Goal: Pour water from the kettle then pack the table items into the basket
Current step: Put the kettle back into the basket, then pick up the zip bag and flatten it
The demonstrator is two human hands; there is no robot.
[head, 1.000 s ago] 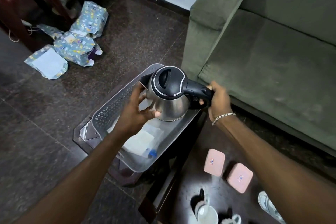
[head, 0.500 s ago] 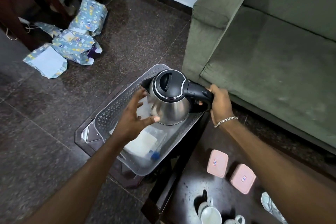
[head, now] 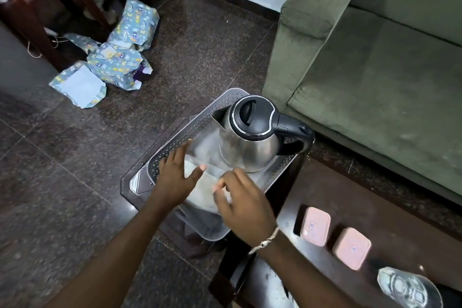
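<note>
A steel kettle (head: 251, 144) with a black lid and handle stands upright in the far end of the grey perforated basket (head: 180, 139). No hand touches it. My left hand (head: 178, 177) hovers open over the basket's near half, fingers spread. My right hand (head: 241, 204) is beside it, over the basket's near right side, fingers loosely curled and blurred, holding nothing I can make out. A white packet in clear plastic (head: 202, 189) lies in the basket under both hands. Two pink lidded boxes (head: 315, 226) (head: 351, 247) sit on the dark table (head: 312, 189).
The basket rests on a small dark stand (head: 131, 184) next to the table. A clear glass (head: 408, 289) stands at the table's near right. A green sofa (head: 375, 57) fills the right side. Patterned wrapped parcels (head: 117, 60) lie on the floor at the far left.
Both hands let go of the kettle, which now stands in the basket. My right hand moved left off the handle; both hands drew back toward the basket's near end.
</note>
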